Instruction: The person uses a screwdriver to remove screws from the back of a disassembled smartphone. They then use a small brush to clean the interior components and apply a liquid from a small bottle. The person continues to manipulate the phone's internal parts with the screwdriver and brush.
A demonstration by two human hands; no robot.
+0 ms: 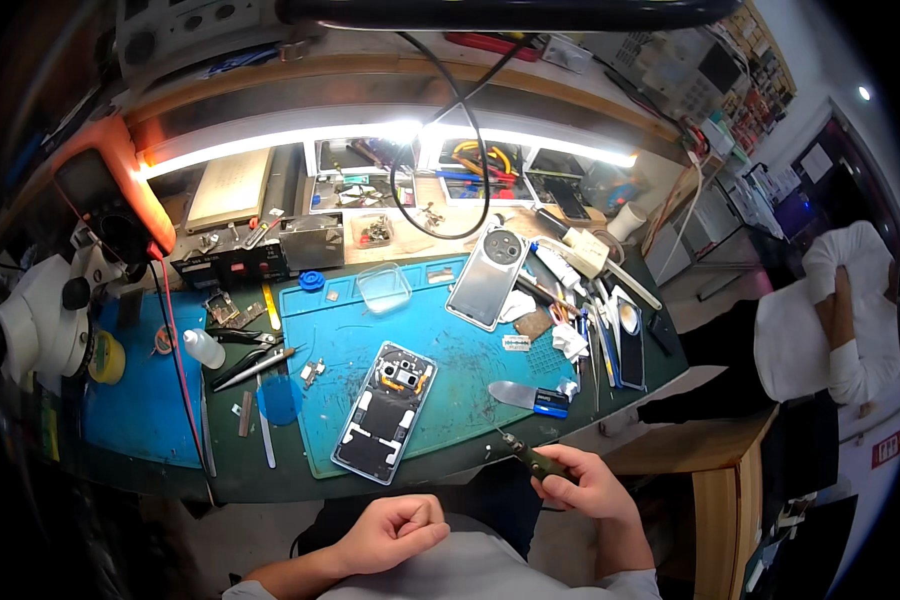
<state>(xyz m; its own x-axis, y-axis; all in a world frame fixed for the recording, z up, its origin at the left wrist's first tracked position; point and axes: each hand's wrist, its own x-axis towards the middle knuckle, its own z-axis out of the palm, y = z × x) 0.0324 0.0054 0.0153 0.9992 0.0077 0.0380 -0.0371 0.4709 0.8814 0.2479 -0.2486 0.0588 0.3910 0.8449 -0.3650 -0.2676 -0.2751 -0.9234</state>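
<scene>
My right hand [592, 486] grips a dark green screwdriver [536, 460] between thumb and fingers, its thin shaft pointing up and left over the bench's front edge. My left hand [395, 534] is curled closed in front of my body; whatever it holds, if anything, is hidden. Between the hands and the back of the bench, a phone without its back cover [383, 412] lies on the blue mat [450, 365], with camera modules and inner parts showing. Farther back rests a phone back cover [488, 277] with a round camera ring. Neither hand touches the phone.
A scraper blade [513, 394] with a blue label lies near the mat's right edge. Pliers [245, 336], tweezers and a white bottle [203, 348] are at the left, beside a microscope [35, 325]. A clear box [383, 288] stands behind. A person [820, 330] stands at the right.
</scene>
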